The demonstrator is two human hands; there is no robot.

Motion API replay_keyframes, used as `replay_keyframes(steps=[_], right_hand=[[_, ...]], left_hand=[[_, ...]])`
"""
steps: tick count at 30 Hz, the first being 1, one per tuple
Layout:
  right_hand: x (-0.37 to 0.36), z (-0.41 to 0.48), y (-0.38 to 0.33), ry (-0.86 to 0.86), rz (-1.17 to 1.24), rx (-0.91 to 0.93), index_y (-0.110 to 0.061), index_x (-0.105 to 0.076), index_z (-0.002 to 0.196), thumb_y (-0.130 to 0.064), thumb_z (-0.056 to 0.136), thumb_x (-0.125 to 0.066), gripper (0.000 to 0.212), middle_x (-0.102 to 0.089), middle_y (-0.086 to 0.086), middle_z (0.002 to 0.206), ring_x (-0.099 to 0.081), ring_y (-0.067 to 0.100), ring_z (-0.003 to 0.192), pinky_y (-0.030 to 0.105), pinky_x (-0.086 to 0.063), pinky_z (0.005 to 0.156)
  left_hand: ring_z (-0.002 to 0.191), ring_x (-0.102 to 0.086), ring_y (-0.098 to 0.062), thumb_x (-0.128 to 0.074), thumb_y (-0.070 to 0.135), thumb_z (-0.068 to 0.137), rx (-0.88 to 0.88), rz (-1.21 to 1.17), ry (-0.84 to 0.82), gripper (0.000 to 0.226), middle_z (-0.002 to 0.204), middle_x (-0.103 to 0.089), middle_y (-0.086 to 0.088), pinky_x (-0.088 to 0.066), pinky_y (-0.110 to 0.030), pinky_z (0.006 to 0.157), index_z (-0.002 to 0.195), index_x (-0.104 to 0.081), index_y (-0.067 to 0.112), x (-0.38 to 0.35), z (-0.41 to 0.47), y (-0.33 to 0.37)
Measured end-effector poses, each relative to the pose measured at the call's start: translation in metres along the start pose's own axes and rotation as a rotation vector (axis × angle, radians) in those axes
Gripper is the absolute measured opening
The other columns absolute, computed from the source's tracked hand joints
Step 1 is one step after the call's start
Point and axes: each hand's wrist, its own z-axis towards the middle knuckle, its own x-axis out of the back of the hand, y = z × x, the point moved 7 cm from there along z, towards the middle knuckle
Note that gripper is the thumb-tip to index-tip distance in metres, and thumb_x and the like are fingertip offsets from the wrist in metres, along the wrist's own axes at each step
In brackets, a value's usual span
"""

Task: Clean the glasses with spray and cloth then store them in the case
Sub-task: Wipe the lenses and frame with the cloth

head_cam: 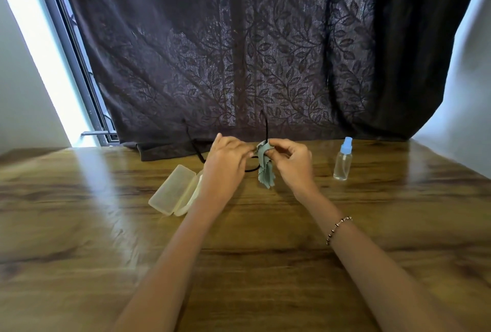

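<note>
My left hand grips the black glasses; my right hand pinches the grey-green cloth onto them. I'd rub gently, frame held steady.

Case left of glasses; bottle right.

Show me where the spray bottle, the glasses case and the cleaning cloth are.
spray bottle (342,164): head view, on its clear body.
glasses case (171,189): head view, on the open left half.
cleaning cloth (267,174): head view, on its hanging lower end.
</note>
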Motion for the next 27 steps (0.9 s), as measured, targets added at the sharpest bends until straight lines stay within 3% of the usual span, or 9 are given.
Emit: replay_keyframes(steps=[3,8,12,23,25,27], right_hand=[[-0.007,-0.004,-0.010,-0.046,-0.082,0.124,-0.005,-0.074,0.101,0.002,0.083,-0.068,0.020,-0.067,-0.007,0.088,-0.062,-0.010,0.075,0.003,-0.046,0.069],[-0.015,-0.009,-0.015,-0.089,-0.107,0.189,-0.007,-0.075,0.100,0.002,0.083,-0.068,0.021,-0.069,-0.006,0.092,-0.064,0.000,0.084,0.011,-0.051,0.078],[-0.016,-0.008,-0.010,-0.078,-0.068,0.155,-0.006,-0.075,0.100,0.002,0.082,-0.069,0.021,-0.069,-0.004,0.093,-0.063,-0.003,0.083,0.007,-0.049,0.074],[-0.013,-0.006,-0.001,-0.040,-0.035,0.147,-0.005,-0.075,0.097,0.004,0.080,-0.071,0.020,-0.064,-0.016,0.086,-0.061,-0.011,0.080,0.004,-0.046,0.071],[-0.012,-0.006,-0.001,-0.028,-0.024,0.144,-0.006,-0.074,0.097,0.005,0.080,-0.071,0.020,-0.063,-0.017,0.086,-0.061,-0.011,0.080,0.006,-0.048,0.072],[-0.012,-0.006,0.000,-0.028,-0.003,0.125,-0.009,-0.074,0.097,0.005,0.080,-0.070,0.022,-0.064,-0.017,0.087,-0.062,-0.009,0.081,0.011,-0.051,0.075]], left_hand=[[0.110,-0.051,-0.018,-0.055,0.019,0.093,0.054,0.012,-0.017,0.019,0.105,-0.069,0.001,-0.012,-0.033,0.114,0.104,-0.070,0.016,-0.001,0.001,-0.009],[0.097,-0.056,-0.021,-0.053,0.012,0.091,0.066,0.000,-0.198,0.018,0.088,-0.069,-0.002,-0.026,-0.040,0.109,0.088,-0.070,0.012,-0.015,0.007,-0.014],[0.101,-0.056,-0.025,-0.051,0.007,0.090,0.150,-0.045,-0.232,0.022,0.097,-0.070,-0.005,-0.023,-0.043,0.112,0.097,-0.071,0.012,-0.022,0.012,-0.021],[0.102,-0.059,-0.031,-0.050,0.007,0.091,0.193,-0.119,-0.427,0.020,0.102,-0.069,-0.012,-0.039,-0.045,0.098,0.099,-0.068,0.008,-0.042,0.028,-0.029],[0.104,-0.058,-0.032,-0.050,0.006,0.091,0.194,-0.137,-0.476,0.019,0.103,-0.067,-0.013,-0.035,-0.050,0.101,0.099,-0.067,0.007,-0.047,0.029,-0.029],[0.115,-0.050,-0.030,-0.051,0.007,0.091,0.183,-0.103,-0.511,0.026,0.115,-0.063,-0.009,-0.024,-0.057,0.107,0.112,-0.064,0.012,-0.050,0.028,-0.029]])
